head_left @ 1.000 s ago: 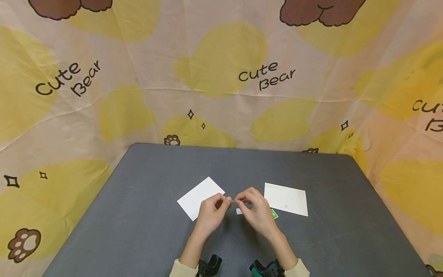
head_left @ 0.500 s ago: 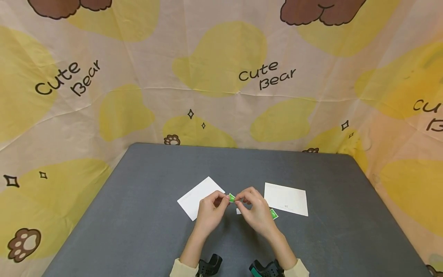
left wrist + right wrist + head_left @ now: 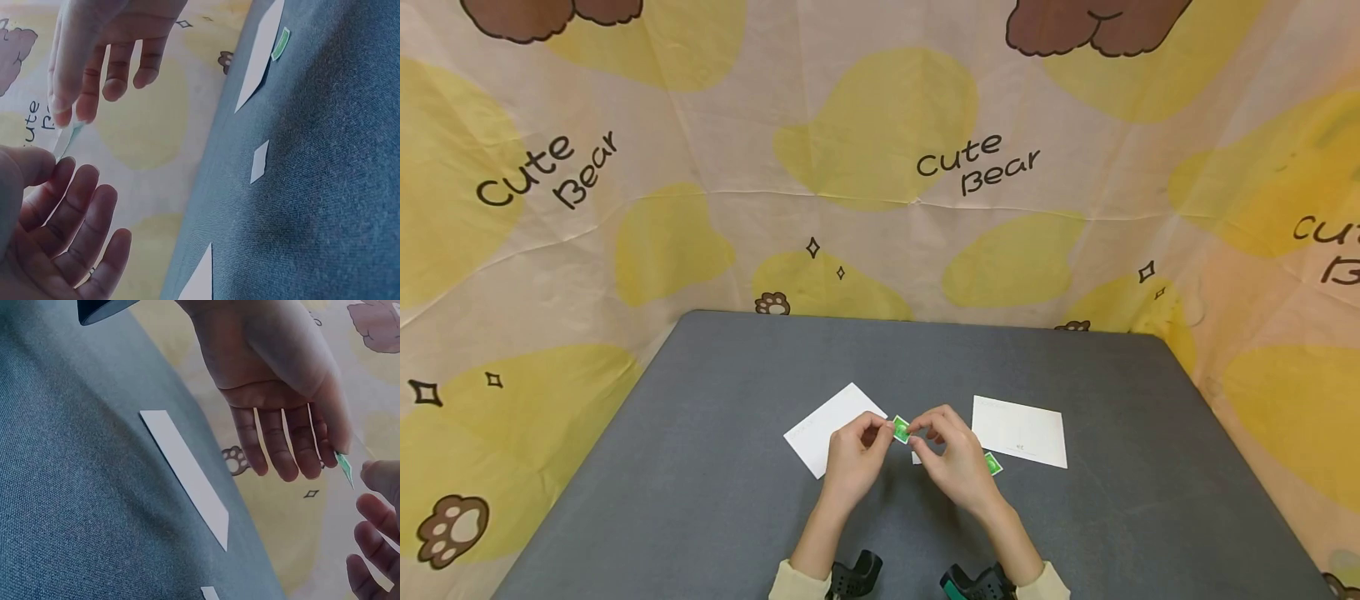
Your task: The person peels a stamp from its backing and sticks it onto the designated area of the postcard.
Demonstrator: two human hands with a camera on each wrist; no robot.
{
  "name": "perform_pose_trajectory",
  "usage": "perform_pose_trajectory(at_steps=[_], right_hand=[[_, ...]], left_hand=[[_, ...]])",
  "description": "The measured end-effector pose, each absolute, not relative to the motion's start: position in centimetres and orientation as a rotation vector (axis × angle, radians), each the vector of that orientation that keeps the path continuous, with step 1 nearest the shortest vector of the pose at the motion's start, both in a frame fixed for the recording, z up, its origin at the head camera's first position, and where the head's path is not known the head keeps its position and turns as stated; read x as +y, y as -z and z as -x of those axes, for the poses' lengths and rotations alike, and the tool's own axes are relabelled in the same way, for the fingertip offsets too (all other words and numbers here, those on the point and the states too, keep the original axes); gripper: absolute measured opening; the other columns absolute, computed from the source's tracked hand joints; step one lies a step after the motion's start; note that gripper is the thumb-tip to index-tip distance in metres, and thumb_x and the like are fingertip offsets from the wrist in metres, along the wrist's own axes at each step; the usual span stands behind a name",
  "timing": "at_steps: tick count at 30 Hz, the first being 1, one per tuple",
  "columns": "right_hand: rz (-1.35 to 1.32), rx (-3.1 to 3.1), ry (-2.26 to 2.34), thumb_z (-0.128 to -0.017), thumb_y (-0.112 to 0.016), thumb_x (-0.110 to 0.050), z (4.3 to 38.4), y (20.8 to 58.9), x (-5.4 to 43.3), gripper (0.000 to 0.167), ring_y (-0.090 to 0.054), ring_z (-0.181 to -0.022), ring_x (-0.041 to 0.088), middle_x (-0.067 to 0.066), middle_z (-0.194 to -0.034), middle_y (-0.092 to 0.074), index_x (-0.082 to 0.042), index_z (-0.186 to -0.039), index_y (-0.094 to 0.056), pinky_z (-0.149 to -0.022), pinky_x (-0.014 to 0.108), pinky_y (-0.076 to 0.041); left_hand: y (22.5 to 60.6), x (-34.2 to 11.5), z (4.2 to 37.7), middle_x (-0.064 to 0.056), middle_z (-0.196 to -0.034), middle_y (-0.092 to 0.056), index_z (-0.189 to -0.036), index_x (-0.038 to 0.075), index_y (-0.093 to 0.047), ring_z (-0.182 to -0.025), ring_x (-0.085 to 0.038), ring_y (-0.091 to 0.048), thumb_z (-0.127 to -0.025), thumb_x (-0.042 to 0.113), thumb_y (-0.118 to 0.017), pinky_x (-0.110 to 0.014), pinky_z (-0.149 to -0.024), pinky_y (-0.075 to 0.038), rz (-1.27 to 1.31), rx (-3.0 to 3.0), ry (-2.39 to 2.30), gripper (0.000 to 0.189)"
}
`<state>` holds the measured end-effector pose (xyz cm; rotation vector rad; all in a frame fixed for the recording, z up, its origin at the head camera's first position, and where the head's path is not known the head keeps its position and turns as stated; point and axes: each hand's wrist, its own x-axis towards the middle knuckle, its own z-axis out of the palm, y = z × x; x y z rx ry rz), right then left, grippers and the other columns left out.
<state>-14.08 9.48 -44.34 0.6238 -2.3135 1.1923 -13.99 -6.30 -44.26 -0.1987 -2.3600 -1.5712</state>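
The left hand (image 3: pixel 853 458) and right hand (image 3: pixel 958 460) pinch opposite edges of the green sticker (image 3: pixel 900 429) above the dark table (image 3: pixel 880 358); the step in hand appears to be peeling, and the next move likely calls for a slow pull.

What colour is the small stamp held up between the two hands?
The stamp is green with a white border, clearest in the head view.

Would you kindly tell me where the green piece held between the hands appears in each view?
Head: the held green piece is below centre, slightly right.
Left wrist: it is at left, near mid-height.
Right wrist: it is toward the right, below mid-height.
Shared landmark: the right hand, in all three.
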Motion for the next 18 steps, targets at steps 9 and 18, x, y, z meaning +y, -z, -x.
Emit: perform_pose_trajectory(at_steps=[9, 18], right_hand=[[-0.514, -2.353, -1.214, -0.073, -0.075, -0.002, 14.13, 44.49, 9.35, 0.023, -0.053, -0.068, 0.011, -0.005, -0.080, -0.055, -0.014, -0.087, -0.062, -0.060, 0.028, -0.050], [-0.492, -2.463, -1.263, -0.076, -0.074, -0.008, 13.97, 44.85, 9.18, 0.017, -0.056, -0.070, 0.014, 0.000, -0.079, -0.057, -0.018, -0.080, -0.062, -0.062, 0.029, -0.049]], left_hand=[[44.41, -6.39, 14.08, 0.003, -0.059, -0.061, -0.071, 0.013, -0.065, -0.051, -0.003, -0.049, -0.083, 0.011, -0.064, -0.019, -0.047, -0.039, 0.162, -2.357, 1.548, 0.012], [44.31, -6.31, 14.09, 0.002, -0.059, -0.061, -0.072, 0.013, -0.065, -0.050, -0.003, -0.049, -0.084, 0.012, -0.064, -0.019, -0.047, -0.039, 0.155, -2.332, 1.552, 0.012]])
